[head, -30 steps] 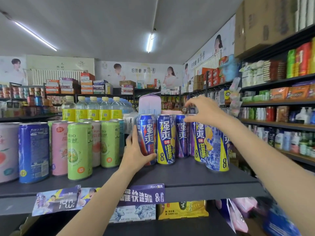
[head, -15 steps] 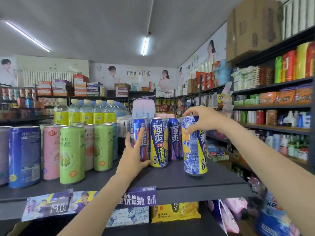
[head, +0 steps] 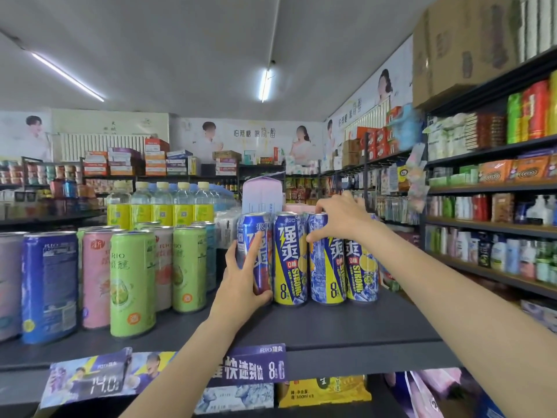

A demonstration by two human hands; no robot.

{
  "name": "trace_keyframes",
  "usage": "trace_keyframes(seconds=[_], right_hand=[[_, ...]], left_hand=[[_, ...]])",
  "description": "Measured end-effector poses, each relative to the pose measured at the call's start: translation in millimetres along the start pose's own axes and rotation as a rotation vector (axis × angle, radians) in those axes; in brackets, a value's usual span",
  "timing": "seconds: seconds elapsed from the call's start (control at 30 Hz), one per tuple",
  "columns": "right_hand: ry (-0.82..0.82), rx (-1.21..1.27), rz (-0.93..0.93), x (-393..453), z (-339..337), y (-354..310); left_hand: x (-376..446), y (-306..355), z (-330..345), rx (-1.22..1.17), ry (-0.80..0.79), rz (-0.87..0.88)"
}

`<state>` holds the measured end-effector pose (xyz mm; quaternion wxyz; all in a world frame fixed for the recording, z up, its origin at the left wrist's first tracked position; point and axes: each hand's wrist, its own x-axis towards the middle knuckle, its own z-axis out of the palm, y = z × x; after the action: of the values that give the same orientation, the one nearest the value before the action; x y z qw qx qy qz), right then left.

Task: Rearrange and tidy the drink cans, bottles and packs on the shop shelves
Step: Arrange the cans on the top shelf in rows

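The right hand (head: 340, 220) had set its blue-and-yellow can (head: 327, 260) down into the front row on the shelf (head: 346, 324), fingers seemingly still gripping its top, while the left hand (head: 241, 285) clasped the end can (head: 254, 251).

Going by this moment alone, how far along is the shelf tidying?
Done: four blue cans stand upright in a tight front row on the shelf, and the pastel cans left of them stand grouped. In hand: the left hand grips the red-blue can; the right hand holds the third can by its top. Left: the lower shelves cannot be judged.
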<state>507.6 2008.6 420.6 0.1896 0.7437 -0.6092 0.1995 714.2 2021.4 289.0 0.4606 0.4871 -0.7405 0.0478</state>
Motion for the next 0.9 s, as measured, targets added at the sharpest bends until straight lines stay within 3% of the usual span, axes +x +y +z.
trace_keyframes(seconds=[0.2,0.6,0.7,0.77,0.83,0.9], right_hand=[[-0.211,0.050,-0.094,-9,-15,28],[-0.093,0.073,-0.084,-22,-1,17],[-0.009,0.131,-0.072,-26,8,20],[0.170,0.235,-0.050,-32,19,26],[0.420,0.439,0.059,-46,31,34],[0.465,0.705,0.223,-64,46,39]], left_hand=[[1,0,1,-0.001,0.008,0.002],[-1,4,1,0.000,-0.001,-0.013],[-1,5,0,-0.010,-0.004,-0.015],[0,5,0,0.001,-0.011,-0.015],[0,6,-1,0.025,-0.021,-0.028],[-1,8,0,0.066,-0.030,-0.048]])
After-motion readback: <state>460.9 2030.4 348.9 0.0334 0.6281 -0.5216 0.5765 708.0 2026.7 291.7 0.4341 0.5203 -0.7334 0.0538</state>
